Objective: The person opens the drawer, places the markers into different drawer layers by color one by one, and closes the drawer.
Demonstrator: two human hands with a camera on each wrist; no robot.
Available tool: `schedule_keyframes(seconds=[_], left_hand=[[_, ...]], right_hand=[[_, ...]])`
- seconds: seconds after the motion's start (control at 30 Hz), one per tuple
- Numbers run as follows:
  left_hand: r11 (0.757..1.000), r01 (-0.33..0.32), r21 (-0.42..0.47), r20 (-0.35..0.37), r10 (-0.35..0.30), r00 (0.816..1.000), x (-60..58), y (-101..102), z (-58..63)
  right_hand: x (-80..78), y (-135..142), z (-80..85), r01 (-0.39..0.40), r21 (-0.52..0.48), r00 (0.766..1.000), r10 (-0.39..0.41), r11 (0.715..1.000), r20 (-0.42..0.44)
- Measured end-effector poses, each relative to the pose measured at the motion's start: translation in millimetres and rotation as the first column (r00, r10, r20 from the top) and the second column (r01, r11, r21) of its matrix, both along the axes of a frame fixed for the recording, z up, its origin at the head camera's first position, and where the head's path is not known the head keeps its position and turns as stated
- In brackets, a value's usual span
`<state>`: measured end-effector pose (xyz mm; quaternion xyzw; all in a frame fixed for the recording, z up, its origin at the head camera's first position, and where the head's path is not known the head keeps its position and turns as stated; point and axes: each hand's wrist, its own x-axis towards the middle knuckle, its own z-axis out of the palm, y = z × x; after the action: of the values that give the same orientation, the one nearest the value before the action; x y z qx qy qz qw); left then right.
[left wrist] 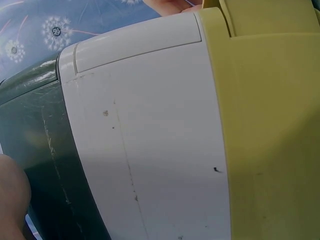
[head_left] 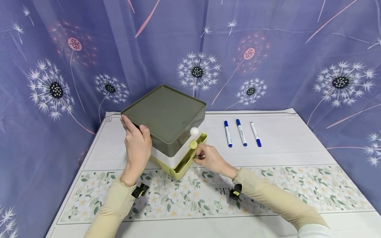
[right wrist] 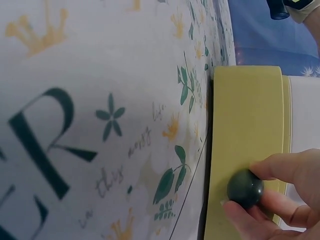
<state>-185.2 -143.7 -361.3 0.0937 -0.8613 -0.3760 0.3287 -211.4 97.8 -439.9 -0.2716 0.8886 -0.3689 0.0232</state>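
A small drawer box with three tiers, dark green (head_left: 166, 114) on top, white (left wrist: 150, 130) in the middle and yellow-green below, stands angled on the table. Its bottom yellow-green drawer (head_left: 178, 175) is partly pulled out. With thumb and fingers my right hand (head_left: 212, 160) pinches that drawer's round dark green knob (right wrist: 245, 188). Against the box's left side rests my left hand (head_left: 137, 145), its fingers extended along the dark green tier near the top edge. A white knob (head_left: 194, 131) and a yellow-green knob (head_left: 193, 144) sit on the upper two fronts.
Three markers lie right of the box: two blue-capped markers (head_left: 228, 134) (head_left: 241, 133) and one marker with a blue lower end (head_left: 255, 134). A white table cover (head_left: 268, 158) with a floral band lies beneath. Behind hangs a purple dandelion-print curtain (head_left: 282, 66).
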Motion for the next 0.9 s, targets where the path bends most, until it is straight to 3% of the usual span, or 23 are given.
schedule_keyframes(seconds=[0.37, 0.9], left_hand=[[1.000, 0.003, 0.006, 0.007, -0.003, 1.000, 0.7, 1, 0.6], [1.000, 0.000, 0.005, 0.008, 0.000, 1.000, 0.3, 2, 1.2]], right_hand=[[2.8, 7, 4.3, -0.012, 0.043, 1.000, 0.011, 0.999, 0.024], [6.3, 14, 5.7, -0.005, 0.108, 1.000, 0.007, 0.994, -0.012]])
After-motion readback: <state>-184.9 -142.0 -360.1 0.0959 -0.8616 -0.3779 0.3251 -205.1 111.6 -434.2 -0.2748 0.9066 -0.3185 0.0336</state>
